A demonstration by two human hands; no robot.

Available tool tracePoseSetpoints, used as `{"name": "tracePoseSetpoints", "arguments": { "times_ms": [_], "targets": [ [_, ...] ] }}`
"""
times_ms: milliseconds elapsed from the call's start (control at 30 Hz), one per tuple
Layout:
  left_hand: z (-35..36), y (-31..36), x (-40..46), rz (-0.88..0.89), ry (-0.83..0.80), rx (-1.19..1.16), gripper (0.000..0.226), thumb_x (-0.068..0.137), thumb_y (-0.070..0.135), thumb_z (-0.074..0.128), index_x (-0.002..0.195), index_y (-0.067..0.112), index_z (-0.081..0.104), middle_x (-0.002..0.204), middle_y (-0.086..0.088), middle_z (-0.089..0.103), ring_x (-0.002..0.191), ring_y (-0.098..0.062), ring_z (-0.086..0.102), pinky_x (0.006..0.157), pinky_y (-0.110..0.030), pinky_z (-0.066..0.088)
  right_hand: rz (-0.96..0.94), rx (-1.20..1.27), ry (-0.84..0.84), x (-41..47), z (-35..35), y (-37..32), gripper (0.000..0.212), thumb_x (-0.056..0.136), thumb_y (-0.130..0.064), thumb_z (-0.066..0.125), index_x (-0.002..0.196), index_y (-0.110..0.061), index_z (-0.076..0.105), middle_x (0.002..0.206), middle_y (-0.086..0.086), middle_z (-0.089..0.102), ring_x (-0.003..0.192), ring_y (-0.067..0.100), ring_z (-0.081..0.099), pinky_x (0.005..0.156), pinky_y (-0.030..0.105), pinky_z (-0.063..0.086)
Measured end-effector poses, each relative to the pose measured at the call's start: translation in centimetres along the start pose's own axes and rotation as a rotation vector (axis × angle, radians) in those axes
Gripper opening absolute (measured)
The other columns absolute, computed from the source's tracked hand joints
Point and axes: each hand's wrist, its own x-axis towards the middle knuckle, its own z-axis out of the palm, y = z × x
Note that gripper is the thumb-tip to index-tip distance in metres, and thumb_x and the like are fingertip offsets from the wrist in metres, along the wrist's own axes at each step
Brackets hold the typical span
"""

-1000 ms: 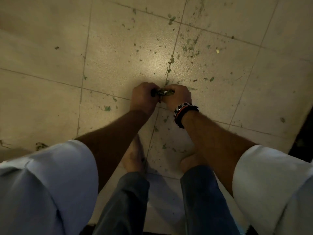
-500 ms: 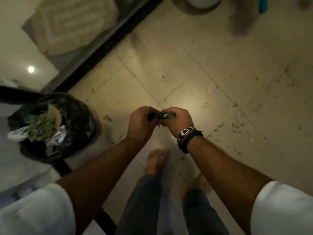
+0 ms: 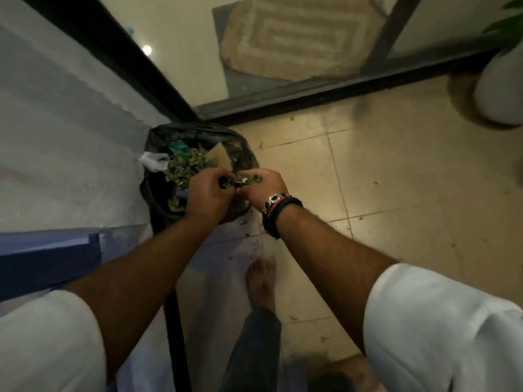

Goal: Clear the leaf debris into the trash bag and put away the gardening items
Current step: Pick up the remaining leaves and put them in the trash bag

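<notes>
Leaf debris point(image 3: 245, 181): a small dark-green clump pinched between your two hands, held right above the open mouth of the trash bag point(image 3: 240, 145); your left hand point(image 3: 208, 193) has fingers curled round one end, your right hand point(image 3: 263, 188) curls round the other, knuckles nearly touching; the stuff looks light, dry and crumbly, likely to shed bits if you loosen the hold unevenly, so keep it cupped from both sides rather than by a single stem, and let go only once over the opening; the bag is soft black plastic, its rim slumped, set against the wall by the dark door frame point(image 3: 141, 72); inside it a heap of green clippings point(image 3: 185, 166), a scrap of brown card point(image 3: 219, 157) and a white plastic piece point(image 3: 152, 161); loose flecks lie on the tile floor point(image 3: 396, 193) to your right; a white pot point(image 3: 498, 91) sits at the far right, cut off by the frame edge and blurred; your fingertips and the clump's true bulk are hidden behind your knuckles; no gardening tools can be made out.
</notes>
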Motion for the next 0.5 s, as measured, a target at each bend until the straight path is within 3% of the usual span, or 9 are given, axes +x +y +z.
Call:
{"name": "tracePoseSetpoints", "arguments": {
  "times_ms": [200,300,367,500],
  "targets": [
    [-0.9,-7.8,2.9,-0.395,0.154,-0.210,0.027,0.079,0.008,0.075,0.104,0.014,0.075,0.109,-0.006,0.074,0.104,-0.021,0.066,0.081,-0.019,0.042,0.047,-0.221,-0.199,4.7,8.8,-2.9,0.038,0.080,-0.002,0.071,0.116,-0.015,0.069,0.106,0.010,0.071,0.095,0.024,0.067,0.082,0.034,0.058],
    [-1.4,-11.0,4.1,-0.474,0.155,-0.291,0.037,0.077,0.007,0.074,0.114,0.015,0.070,0.114,-0.009,0.071,0.108,-0.025,0.065,0.093,-0.031,0.051,-0.020,-0.366,-0.320,5.9,12.4,-3.3,0.038,0.085,0.000,0.063,0.121,-0.012,0.066,0.095,0.009,0.067,0.087,0.024,0.065,0.077,0.031,0.055],
    [-2.1,-12.8,4.5,-0.483,0.143,-0.321,0.044,0.076,0.011,0.075,0.119,0.016,0.068,0.117,-0.009,0.070,0.110,-0.026,0.064,0.095,-0.039,0.052,-0.039,-0.401,-0.397,5.9,14.1,-3.6,0.046,0.085,-0.001,0.062,0.130,-0.012,0.060,0.108,0.010,0.067,0.098,0.026,0.064,0.082,0.031,0.053],
    [-2.8,-14.6,4.7,-0.492,0.084,-0.447,0.058,0.072,0.011,0.078,0.127,0.022,0.061,0.123,-0.004,0.068,0.114,-0.021,0.063,0.101,-0.039,0.051,-0.059,-0.554,-0.439,5.9,14.3,-4.7,0.061,0.083,-0.007,0.069,0.140,-0.013,0.048,0.130,0.010,0.059,0.119,0.025,0.057,0.101,0.032,0.047]
  ]
}}
